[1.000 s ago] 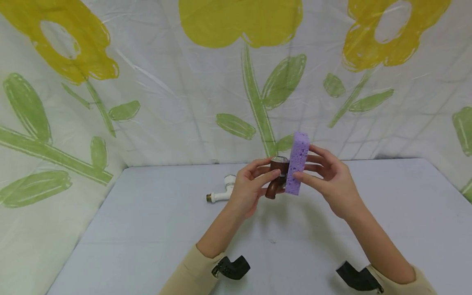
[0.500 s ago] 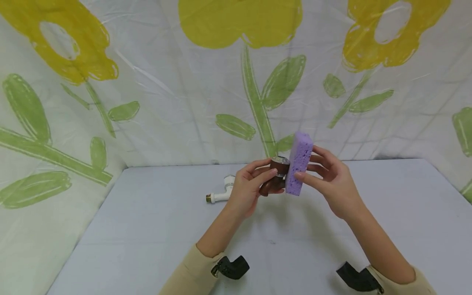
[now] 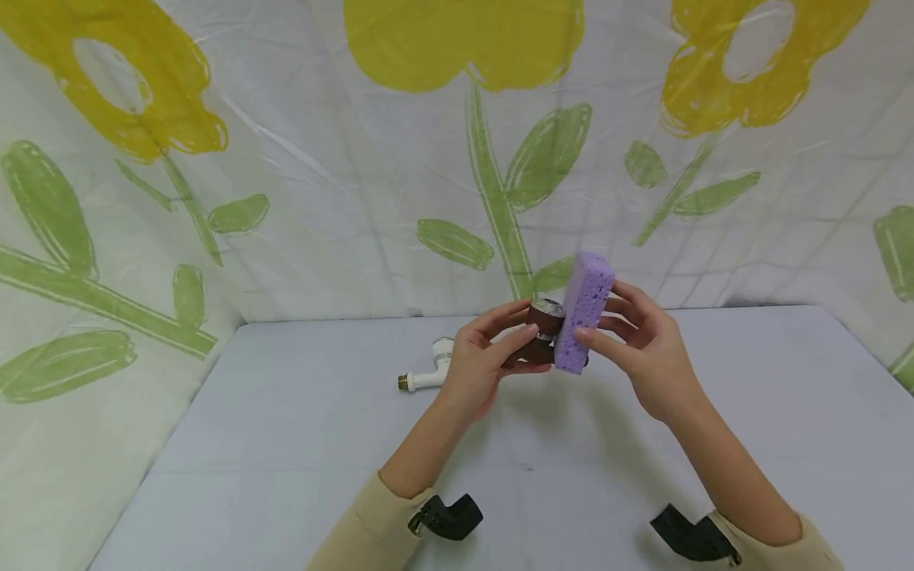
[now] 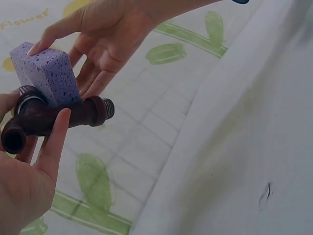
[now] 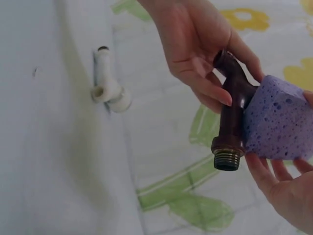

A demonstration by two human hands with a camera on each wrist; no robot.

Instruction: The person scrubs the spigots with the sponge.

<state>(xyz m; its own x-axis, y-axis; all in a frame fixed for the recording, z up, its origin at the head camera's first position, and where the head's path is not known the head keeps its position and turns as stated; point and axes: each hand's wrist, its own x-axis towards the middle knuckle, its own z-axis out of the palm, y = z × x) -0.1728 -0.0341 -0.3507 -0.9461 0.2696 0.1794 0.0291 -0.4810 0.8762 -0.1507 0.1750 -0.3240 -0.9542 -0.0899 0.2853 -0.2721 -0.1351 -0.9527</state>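
My left hand holds a dark brown faucet with a silvery cap, above the table. In the left wrist view the faucet points its threaded end to the right and its spout toward the camera. My right hand pinches a purple sponge between thumb and fingers. The sponge stands upright against the faucet's side. In the right wrist view the sponge touches the faucet's body just above the brass-coloured thread.
A white faucet with a brass-coloured thread lies on the white table behind my left hand, partly hidden by it. A white curtain printed with yellow flowers hangs behind the table. Black curved mounts sit at both wrists.
The brown faucet has turned in my left hand, its spout swinging left and out of sight behind the fingers. My right hand has tilted the sponge's top to the right, keeping it against the faucet.
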